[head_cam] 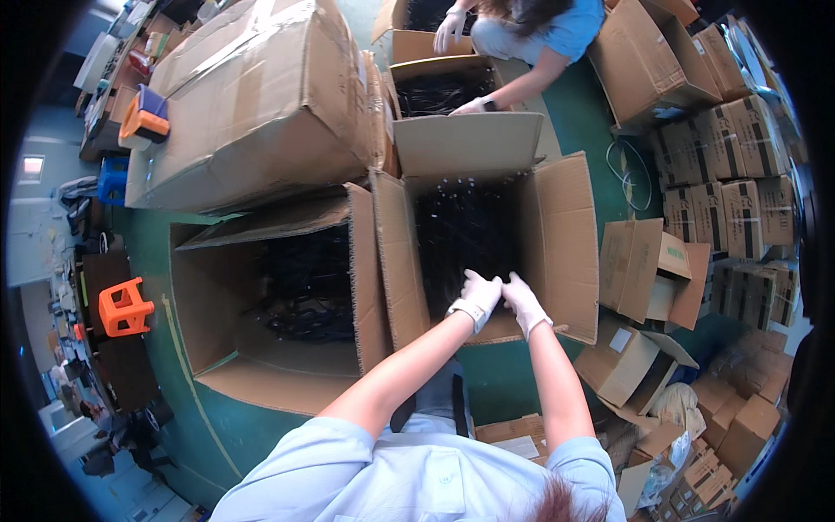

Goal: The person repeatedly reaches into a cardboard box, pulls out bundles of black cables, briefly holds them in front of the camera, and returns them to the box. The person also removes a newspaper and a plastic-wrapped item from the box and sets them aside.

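Note:
My left hand point(479, 293), in a white glove with a pale band at the wrist, is over the near side of an open cardboard box point(564, 248). Close beside it, fingertips nearly meeting, is my right hand point(521, 301), also gloved. Black, thin cable-like items point(470, 228) with small pale tips fill the bottom of that box. Whether my fingers pinch anything is too small and dark to tell. To the left, a second open cardboard box point(261, 372) holds more black, strand-like items point(306, 293).
Ahead, a co-worker point(554, 39) in gloves reaches into another open box point(470, 137) of black items. A large closed carton point(248, 98) stands at upper left with a tape dispenser point(145, 117) on it. An orange stool point(125, 307) is at left; stacked cartons point(743, 196) line the right.

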Demonstrator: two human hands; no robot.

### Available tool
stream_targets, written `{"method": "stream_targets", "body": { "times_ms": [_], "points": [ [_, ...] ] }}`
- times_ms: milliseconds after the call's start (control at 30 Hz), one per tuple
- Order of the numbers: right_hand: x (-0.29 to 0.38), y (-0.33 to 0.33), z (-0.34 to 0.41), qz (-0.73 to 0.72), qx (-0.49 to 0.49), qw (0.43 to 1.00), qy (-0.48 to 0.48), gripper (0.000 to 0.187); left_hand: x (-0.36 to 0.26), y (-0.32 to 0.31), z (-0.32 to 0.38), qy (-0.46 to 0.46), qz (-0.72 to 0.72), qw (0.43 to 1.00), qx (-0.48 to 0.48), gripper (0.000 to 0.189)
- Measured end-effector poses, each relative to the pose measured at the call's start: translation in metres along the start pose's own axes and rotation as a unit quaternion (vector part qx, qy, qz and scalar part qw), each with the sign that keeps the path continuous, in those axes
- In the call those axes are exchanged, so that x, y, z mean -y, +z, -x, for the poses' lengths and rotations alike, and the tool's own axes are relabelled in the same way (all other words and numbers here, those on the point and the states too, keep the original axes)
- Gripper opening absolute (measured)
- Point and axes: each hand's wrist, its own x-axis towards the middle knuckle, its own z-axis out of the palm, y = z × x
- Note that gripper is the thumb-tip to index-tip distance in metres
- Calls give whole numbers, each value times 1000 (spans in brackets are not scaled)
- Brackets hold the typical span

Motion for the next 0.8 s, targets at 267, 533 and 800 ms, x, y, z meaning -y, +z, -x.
{"method": "stream_targets", "body": {
  "times_ms": [267,533,800],
  "points": [
    [-48,23,59,344,12,926,-154,30,21,-71,114,187,206,932,233,47],
    [-14,52,151,-98,-134,929,-331,39,106,-371,138,417,0,909,-9,31],
    [77,202,262,-251,-239,877,-333,38,299,-384,-8,161,-422,883,125,70]
  ]
}}
